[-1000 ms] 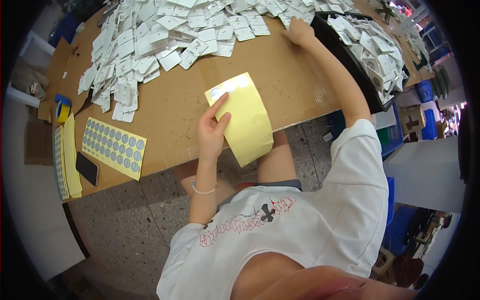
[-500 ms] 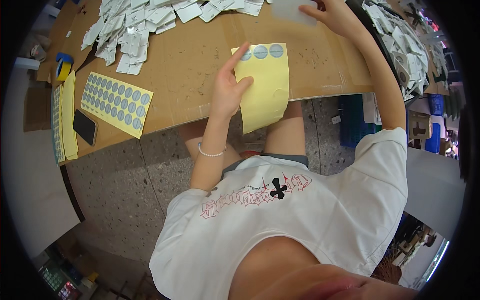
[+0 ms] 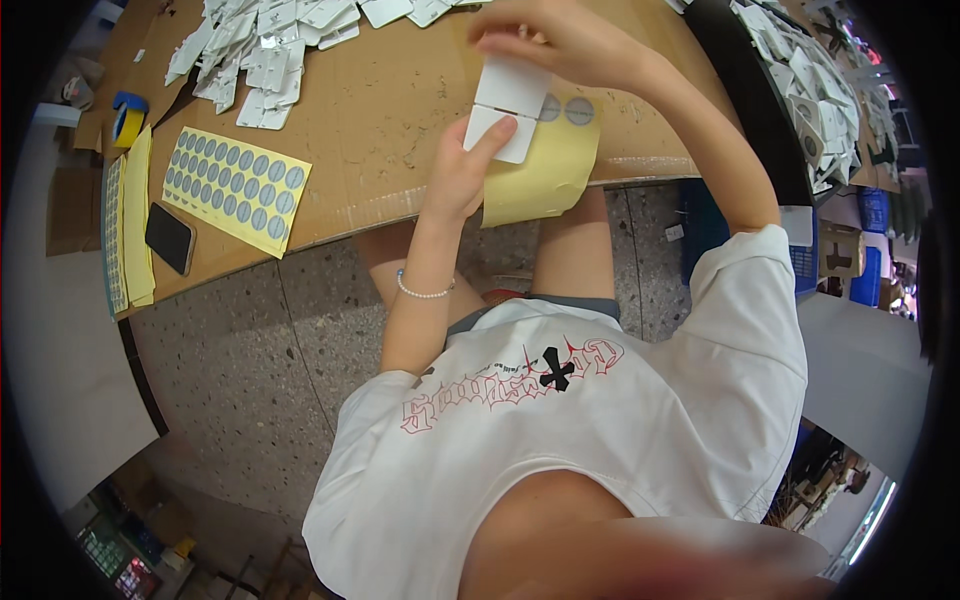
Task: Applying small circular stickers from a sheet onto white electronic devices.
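Observation:
My left hand [image 3: 465, 165] is closed on a flat white card [image 3: 513, 88], its thumb pressed on the lower panel. A dark slit crosses the card's middle. Behind the card lies a yellow sticker sheet [image 3: 550, 185], also in the left hand's grip and curving over the table edge. Two round grey stickers [image 3: 579, 111] show at its top right, one partly covered. My right hand [image 3: 570, 45] bends over the card's upper end with its fingers curled at the edge; the fingertips are partly hidden.
Piles of white cards lie at the far left [image 3: 270, 70] and in a black tray [image 3: 735, 90] on the right. A full sticker sheet [image 3: 235, 190], a phone [image 3: 170, 238], more yellow sheets [image 3: 140, 220] and a tape roll [image 3: 128, 120] sit at the table's left.
My right hand has come from the far right toward the left hand. The white card is now in front of the sticker sheet, under my left thumb. The sheet's lower end has risen.

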Action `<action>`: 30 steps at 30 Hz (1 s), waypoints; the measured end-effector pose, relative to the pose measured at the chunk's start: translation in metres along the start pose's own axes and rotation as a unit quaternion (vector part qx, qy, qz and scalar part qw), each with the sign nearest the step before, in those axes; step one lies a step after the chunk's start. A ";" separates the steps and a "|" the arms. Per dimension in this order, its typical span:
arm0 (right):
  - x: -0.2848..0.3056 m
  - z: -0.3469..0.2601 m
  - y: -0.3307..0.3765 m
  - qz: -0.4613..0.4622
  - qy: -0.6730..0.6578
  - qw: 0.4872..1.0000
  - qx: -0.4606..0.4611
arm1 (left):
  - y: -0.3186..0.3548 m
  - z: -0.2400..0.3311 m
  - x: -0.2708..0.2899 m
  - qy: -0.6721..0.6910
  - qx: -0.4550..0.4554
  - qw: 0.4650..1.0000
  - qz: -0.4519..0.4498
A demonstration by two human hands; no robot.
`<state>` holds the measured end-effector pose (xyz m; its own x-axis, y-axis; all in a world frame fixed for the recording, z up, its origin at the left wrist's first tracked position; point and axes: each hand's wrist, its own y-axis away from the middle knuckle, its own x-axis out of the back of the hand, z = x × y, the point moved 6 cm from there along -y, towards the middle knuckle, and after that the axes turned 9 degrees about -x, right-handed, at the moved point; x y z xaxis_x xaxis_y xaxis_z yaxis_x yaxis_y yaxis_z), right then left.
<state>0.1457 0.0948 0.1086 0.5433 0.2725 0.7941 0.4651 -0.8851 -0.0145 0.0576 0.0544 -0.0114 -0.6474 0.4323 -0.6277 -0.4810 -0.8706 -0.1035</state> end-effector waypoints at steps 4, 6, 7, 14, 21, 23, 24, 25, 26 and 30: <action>0.003 0.016 0.034 0.140 0.023 0.986 -0.088 | 0.006 0.009 0.007 0.060 -0.009 0.997 0.052; -0.009 0.024 0.053 0.126 0.023 0.986 -0.111 | 0.004 0.009 0.008 0.075 -0.021 0.994 0.074; -0.014 0.025 0.061 0.138 -0.007 0.984 -0.112 | 0.004 0.006 0.011 0.076 -0.020 0.994 0.077; -0.021 0.027 0.062 0.177 0.009 0.984 -0.028 | 0.001 -0.005 0.018 0.153 -0.001 0.987 0.036; -0.023 0.004 0.059 0.222 0.113 0.967 0.057 | 0.000 -0.008 0.016 0.225 0.040 0.973 0.022; -0.025 0.004 0.060 0.214 0.128 0.965 0.074 | 0.000 -0.009 0.016 0.226 0.049 0.973 0.019; -0.025 0.006 0.060 0.214 0.128 0.966 0.072 | 0.000 -0.010 0.016 0.227 0.056 0.972 0.015; -0.026 0.006 0.060 0.216 0.149 0.961 0.083 | 0.000 -0.010 0.015 0.228 0.058 0.972 0.016; -0.027 0.006 0.061 0.218 0.171 0.956 0.093 | 0.000 -0.010 0.014 0.218 0.058 0.974 0.008; -0.030 0.006 0.060 0.193 0.162 0.965 0.069 | 0.000 -0.013 0.014 0.202 0.068 0.977 -0.015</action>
<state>0.1615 0.0356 0.0800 0.4575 -0.2208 0.8614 0.3728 -0.8318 -0.4112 0.0561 0.0569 -0.0305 -0.3589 0.3057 -0.8819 -0.5883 -0.8076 -0.0406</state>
